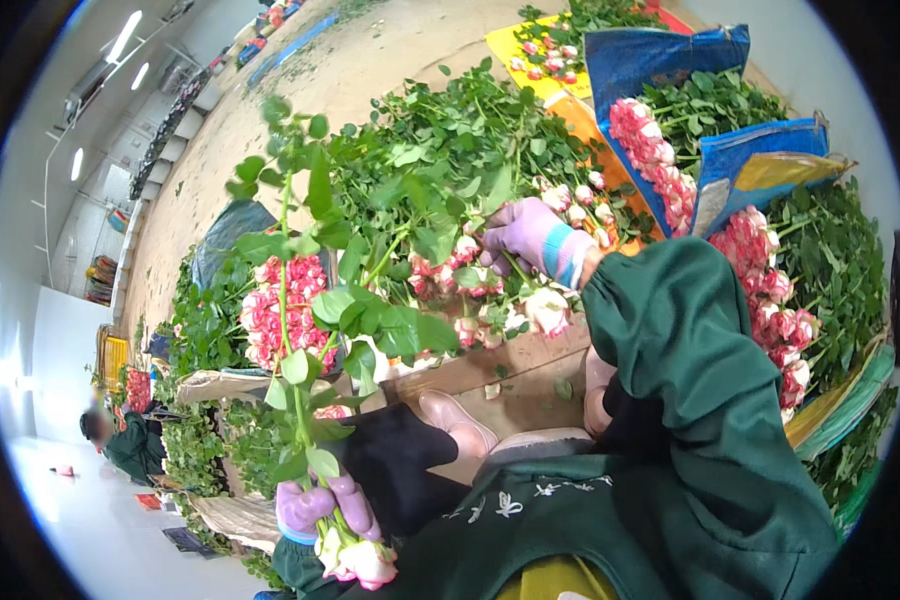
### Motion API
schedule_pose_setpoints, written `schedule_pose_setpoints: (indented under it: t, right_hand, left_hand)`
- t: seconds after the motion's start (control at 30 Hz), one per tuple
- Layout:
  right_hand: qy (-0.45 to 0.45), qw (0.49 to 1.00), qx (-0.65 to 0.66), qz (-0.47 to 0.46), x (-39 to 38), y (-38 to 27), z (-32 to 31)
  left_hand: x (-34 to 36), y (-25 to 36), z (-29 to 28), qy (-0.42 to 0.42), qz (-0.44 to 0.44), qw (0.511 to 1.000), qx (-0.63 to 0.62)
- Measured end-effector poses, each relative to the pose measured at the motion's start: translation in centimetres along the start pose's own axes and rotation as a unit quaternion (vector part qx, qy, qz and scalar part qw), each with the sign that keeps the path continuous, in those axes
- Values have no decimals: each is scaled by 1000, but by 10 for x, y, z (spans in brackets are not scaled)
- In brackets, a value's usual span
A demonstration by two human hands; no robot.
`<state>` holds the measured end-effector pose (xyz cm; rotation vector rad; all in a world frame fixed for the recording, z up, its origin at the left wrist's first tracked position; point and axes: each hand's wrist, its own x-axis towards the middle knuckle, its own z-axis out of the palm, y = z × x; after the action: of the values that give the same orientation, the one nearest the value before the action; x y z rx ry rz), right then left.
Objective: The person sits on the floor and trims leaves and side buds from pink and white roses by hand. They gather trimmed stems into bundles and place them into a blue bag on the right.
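Note:
My left hand (325, 508), in a purple glove, is closed around the stems of a few roses just below their heads. The white and pink blooms (358, 560) hang beneath the fist, and the long leafy stems (288, 300) rise away from me. Over the heap of loose roses (440, 140), my right hand (526, 238), also gloved in purple with a striped cuff, has its fingers closed on a rose stem. A pale rose bloom (547, 312) shows just below that hand. Leaves partly hide the right fingertips.
Bundled pink roses (282, 305) stand at left. More bunches lean at right between blue wrapping sheets (660, 75). A yellow sheet (515, 45) lies at the far right under roses. Another person (135, 445) is at the far left. My feet are on a brown floor (530, 375).

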<state>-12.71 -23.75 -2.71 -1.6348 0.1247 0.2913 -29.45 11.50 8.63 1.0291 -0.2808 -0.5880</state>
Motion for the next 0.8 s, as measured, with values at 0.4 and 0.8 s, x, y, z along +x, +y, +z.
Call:
schedule_pose_setpoints:
  t: [0.4,0.8]
  right_hand:
    - [140,986,24,-84,41,-17,-4]
    - [-230,925,-300,43,-5,9,97]
  left_hand:
    - [-75,20,-40,49,-93,990,95]
    - [128,-152,-55,113,-136,965,191]
